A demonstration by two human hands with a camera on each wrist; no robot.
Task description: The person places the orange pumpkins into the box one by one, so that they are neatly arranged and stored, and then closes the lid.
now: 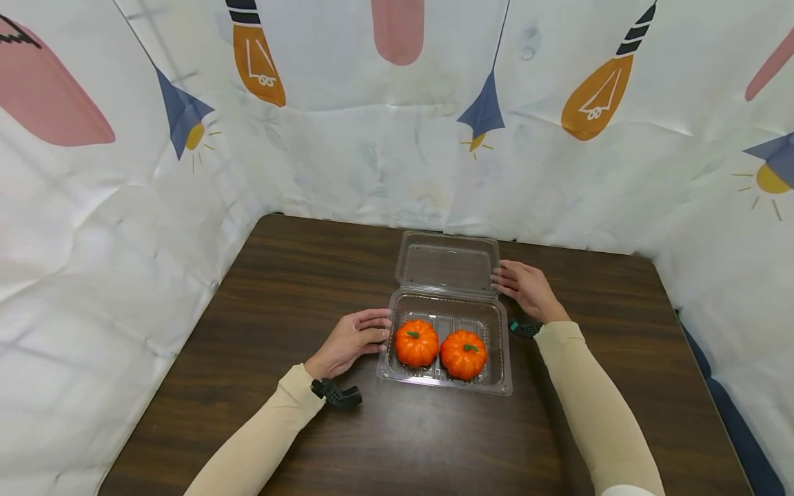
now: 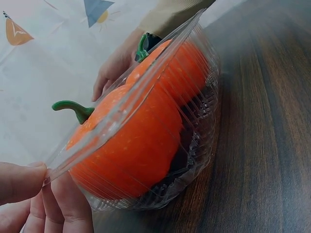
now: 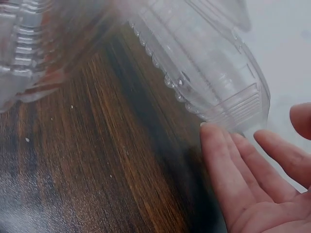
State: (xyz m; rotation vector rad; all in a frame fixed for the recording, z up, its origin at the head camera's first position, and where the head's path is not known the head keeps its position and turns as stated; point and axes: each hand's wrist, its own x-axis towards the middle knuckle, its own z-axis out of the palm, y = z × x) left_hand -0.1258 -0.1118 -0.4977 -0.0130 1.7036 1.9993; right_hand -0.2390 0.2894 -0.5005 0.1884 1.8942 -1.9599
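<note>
Fingers (image 2: 70, 204) and thumb of the left hand (image 1: 355, 342) pinch the rim of the clear box (image 1: 434, 384). Right hand (image 1: 528, 288) holds its fingers nearly straight, tips at the side edge of the lid (image 1: 446, 269), thumb apart. Just beyond the left fingers, inside the box, sits one pumpkin (image 1: 417, 343); farther from them, beside it, the other pumpkin (image 1: 463, 355). Beneath both hands spreads the table (image 1: 298, 275); well past the fingertips hangs printed cloth (image 1: 372, 179).
</note>
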